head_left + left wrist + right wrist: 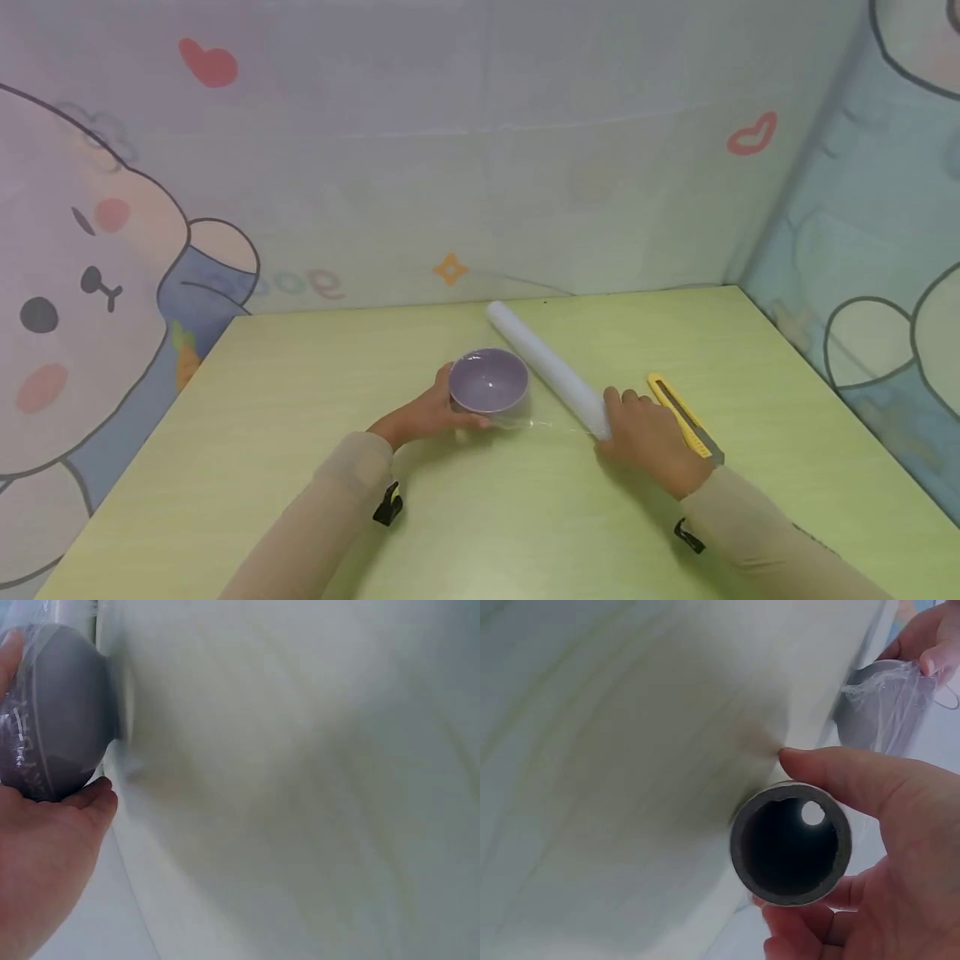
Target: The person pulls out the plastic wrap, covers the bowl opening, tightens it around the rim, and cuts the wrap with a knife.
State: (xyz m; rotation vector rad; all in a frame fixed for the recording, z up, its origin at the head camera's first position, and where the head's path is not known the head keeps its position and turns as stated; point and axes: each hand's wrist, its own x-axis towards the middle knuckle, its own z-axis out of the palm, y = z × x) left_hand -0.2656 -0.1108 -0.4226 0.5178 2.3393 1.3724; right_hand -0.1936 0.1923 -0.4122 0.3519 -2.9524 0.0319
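Note:
A purple bowl point(489, 382) stands near the table's middle, with clear plastic film over its mouth and down its side. My left hand point(431, 408) grips the bowl from the left, thumb near the front and fingers around the back. In the left wrist view, crinkled film clings to the bowl point(67, 712). My right hand point(648, 433) holds the near end of a white roll of cling film point(551, 362), which slants away to the back. A sheet of film stretches between roll and bowl. The right wrist view shows the roll's hollow core point(791, 844) between thumb and fingers.
A yellow utility knife point(678, 408) lies on the table just beyond and beside my right hand. The light green table point(315, 367) ends at a printed cloth backdrop point(600, 167) behind and at the right side.

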